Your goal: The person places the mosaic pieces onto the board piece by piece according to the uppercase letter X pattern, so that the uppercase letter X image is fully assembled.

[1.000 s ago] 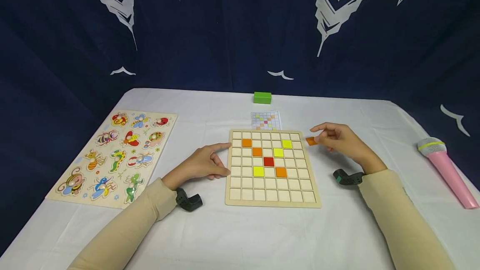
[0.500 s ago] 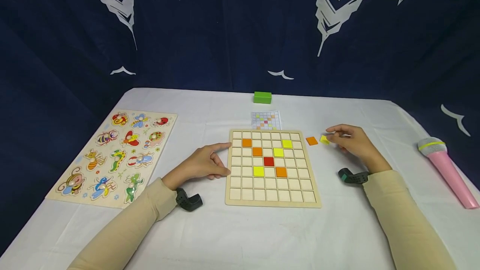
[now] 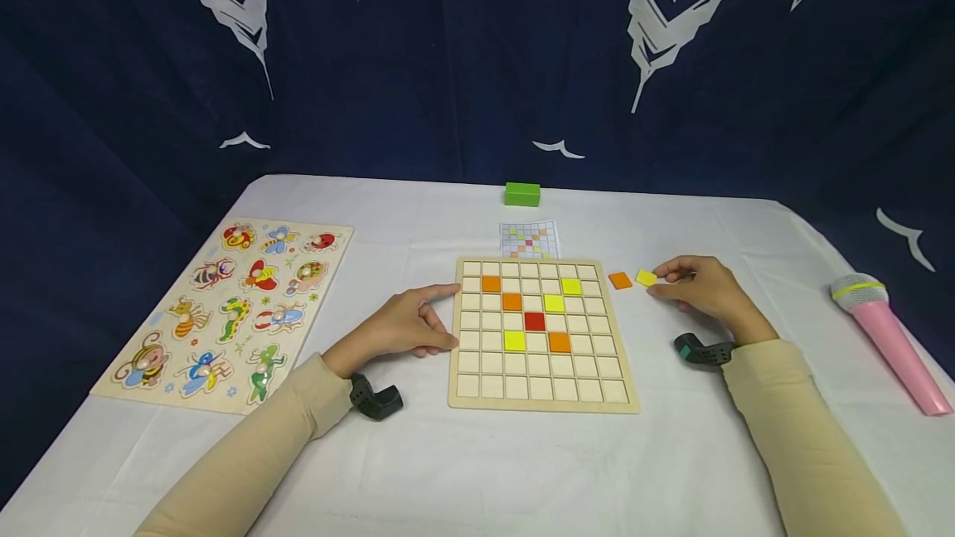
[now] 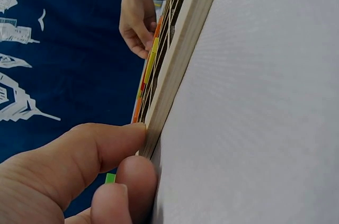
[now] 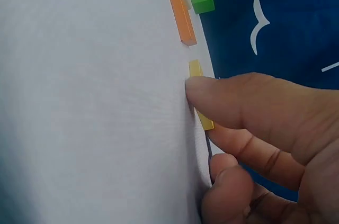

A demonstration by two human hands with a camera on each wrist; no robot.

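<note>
A square wooden grid board (image 3: 492, 404) lies on the white table, with orange, yellow and red tiles, such as the red tile (image 3: 534, 322), in some cells. My left hand (image 3: 406, 326) touches the board's left edge with its thumb and index finger, spread apart and fairly straight. Right of the board, my right hand (image 3: 705, 292) pinches a loose yellow tile (image 3: 645, 278) between thumb and fingers at table level; in the right wrist view, the thumb partly hides this yellow tile (image 5: 206, 121). Between it and the board lies a loose orange tile (image 3: 620, 281).
Behind the board lies a small printed grid card (image 3: 529, 239), with a green block (image 3: 522, 195) farther back. An insect peg puzzle (image 3: 224, 338) lies at left. A pink microphone (image 3: 899, 355) rests at far right, and a dark patterned curtain (image 3: 448, 65) hangs behind.
My right hand has let go of the orange tile, moved slightly right and taken hold of the yellow tile. My left hand stays at the board's edge.
</note>
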